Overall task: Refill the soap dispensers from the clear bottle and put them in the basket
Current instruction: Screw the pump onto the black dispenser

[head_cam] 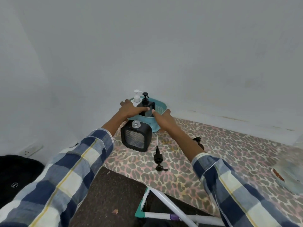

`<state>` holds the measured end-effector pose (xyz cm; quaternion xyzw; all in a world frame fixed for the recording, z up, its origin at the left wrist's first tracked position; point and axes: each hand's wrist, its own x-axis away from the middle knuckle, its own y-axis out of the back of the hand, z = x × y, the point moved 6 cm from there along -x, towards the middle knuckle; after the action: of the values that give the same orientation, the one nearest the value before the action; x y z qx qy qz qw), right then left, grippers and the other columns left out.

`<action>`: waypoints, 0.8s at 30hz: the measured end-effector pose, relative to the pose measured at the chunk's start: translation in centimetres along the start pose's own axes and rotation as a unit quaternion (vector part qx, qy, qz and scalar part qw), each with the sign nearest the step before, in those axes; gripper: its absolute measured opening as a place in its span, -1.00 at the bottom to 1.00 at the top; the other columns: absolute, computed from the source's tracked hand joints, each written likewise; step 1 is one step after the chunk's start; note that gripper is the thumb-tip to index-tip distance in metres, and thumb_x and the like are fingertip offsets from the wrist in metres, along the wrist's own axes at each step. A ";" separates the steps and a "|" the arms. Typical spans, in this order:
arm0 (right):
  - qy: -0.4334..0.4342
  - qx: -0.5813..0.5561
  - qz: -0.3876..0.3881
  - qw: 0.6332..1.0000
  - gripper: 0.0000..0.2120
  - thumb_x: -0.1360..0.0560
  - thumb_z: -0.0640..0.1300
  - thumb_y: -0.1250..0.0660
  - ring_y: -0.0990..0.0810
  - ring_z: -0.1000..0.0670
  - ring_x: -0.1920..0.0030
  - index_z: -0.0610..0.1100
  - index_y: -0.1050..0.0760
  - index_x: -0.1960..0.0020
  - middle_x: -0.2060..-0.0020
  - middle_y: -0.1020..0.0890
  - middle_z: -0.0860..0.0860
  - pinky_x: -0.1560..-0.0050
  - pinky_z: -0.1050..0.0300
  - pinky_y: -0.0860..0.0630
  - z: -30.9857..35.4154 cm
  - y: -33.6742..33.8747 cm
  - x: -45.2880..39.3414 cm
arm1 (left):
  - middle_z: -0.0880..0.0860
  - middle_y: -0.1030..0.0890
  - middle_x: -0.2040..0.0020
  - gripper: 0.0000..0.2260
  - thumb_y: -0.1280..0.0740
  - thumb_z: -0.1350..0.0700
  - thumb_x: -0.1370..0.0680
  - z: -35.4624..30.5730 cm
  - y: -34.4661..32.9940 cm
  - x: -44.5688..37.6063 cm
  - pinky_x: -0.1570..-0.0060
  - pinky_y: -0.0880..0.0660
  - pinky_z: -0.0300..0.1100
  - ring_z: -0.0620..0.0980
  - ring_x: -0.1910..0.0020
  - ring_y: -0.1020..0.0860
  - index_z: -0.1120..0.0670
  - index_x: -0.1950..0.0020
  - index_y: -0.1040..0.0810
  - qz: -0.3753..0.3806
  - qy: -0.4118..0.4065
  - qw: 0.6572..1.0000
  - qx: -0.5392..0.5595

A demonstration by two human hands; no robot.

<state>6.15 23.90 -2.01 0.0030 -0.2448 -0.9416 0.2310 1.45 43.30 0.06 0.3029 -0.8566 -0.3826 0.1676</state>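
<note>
Seating the black square pump dispenser [146,107] in the teal perforated plastic basket [156,122], both hands on it.

My left hand [131,108] and right hand [161,117] pinch its sides, fingers [148,109] curled on. Best lowered straight, level, clear of the rim. A white pump bottle [136,97] crowds behind. Second black square dispenser [134,138], uncapped, stands just before the basket; its loose black pump head [158,158] lies on the leopard-print tabletop [213,153]. Clear bottle not identifiable.
</note>
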 end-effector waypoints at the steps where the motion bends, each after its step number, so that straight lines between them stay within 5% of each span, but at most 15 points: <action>1: 0.008 0.007 -0.018 1.000 -0.38 -0.70 0.13 -0.23 -0.61 -0.25 -0.26 -0.25 -0.16 -0.56 -0.39 -0.52 -0.24 -0.26 -0.21 -0.60 -0.1 0.0 -0.5 | 0.22 -0.27 -0.49 0.05 -0.54 -0.36 -0.42 0.0 -0.1 -0.2 -0.35 -0.54 0.13 0.22 -0.49 -0.40 0.21 -0.62 -0.14 0.001 -0.001 1.000 -0.008; 4: 0.037 0.018 -0.050 0.998 -0.61 -0.71 -0.03 -0.18 -0.63 -0.17 -0.13 -0.19 -0.33 -0.47 -0.25 -0.58 -0.16 -0.18 -0.16 -0.62 -0.5 0.9 -1.6 | 0.23 -0.29 -0.51 0.04 -0.52 -0.39 -0.42 -0.3 -0.2 -0.5 -0.38 -0.48 0.08 0.22 -0.52 -0.37 0.22 -0.61 -0.17 -0.024 -0.029 0.999 -0.020; 11: 0.040 0.005 -0.067 0.997 -0.80 -0.68 -0.10 -0.20 -0.64 -0.15 -0.16 -0.09 -0.49 -0.26 -0.22 -0.63 -0.16 -0.23 -0.20 -0.64 -0.9 2.9 -3.8 | 0.26 -0.30 -0.53 0.13 -0.49 -0.49 -0.35 -0.7 -1.4 -1.9 -0.39 -0.44 0.11 0.27 -0.50 -0.40 0.23 -0.62 -0.18 -0.055 -0.039 0.998 -0.019; 15: 0.140 0.152 -0.163 0.965 -0.51 -0.66 -0.23 -0.24 -0.39 -0.22 -0.43 -0.25 -0.29 -0.57 -0.48 -0.39 -0.21 -0.42 -0.07 -0.37 1.4 2.4 -3.3 | 0.26 -0.30 -0.56 0.18 -0.47 -0.51 -0.35 -0.3 -1.6 -2.8 -0.40 -0.43 0.11 0.25 -0.55 -0.36 0.22 -0.65 -0.11 -0.025 -0.043 0.999 -0.014; 17: 0.178 0.192 -0.167 0.951 -0.55 -0.62 -0.25 -0.26 -0.39 -0.23 -0.40 -0.27 -0.35 -0.50 -0.40 -0.45 -0.21 -0.35 -0.04 -0.36 3.4 1.6 -3.3 | 0.25 -0.30 -0.54 0.10 -0.43 -0.50 -0.41 -0.1 -1.7 -3.1 -0.38 -0.44 0.09 0.24 -0.54 -0.35 0.20 -0.64 -0.11 -0.015 -0.054 0.998 0.013; 21: 0.177 0.342 -0.111 0.916 -0.96 -0.59 -0.29 -0.25 -0.54 -0.25 -0.16 -0.25 -0.39 -0.03 -0.13 -0.58 -0.25 -0.20 -0.04 -0.37 5.6 0.3 -3.2 | 0.27 -0.27 -0.58 -0.24 -0.15 -0.35 -0.68 0.8 -1.6 -4.0 -0.40 -0.48 0.16 0.26 -0.52 -0.39 0.17 -0.64 -0.09 0.012 -0.048 0.996 0.070; 24: 0.148 0.355 -0.042 0.922 -0.95 -0.63 -0.28 -0.24 -0.61 -0.22 -0.10 -0.26 -0.44 0.00 -0.14 -0.64 -0.25 -0.01 0.03 -0.44 6.4 -0.3 -3.7 | 0.27 -0.30 -0.62 -0.35 -0.03 -0.25 -0.75 1.1 -1.3 -4.5 -0.45 -0.40 0.09 0.26 -0.53 -0.39 0.20 -0.65 -0.14 0.018 -0.051 0.997 0.062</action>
<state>8.53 28.68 3.09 0.2342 -0.5260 -0.7905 0.2087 4.82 46.15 -1.89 0.2770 -0.8914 -0.3406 0.1122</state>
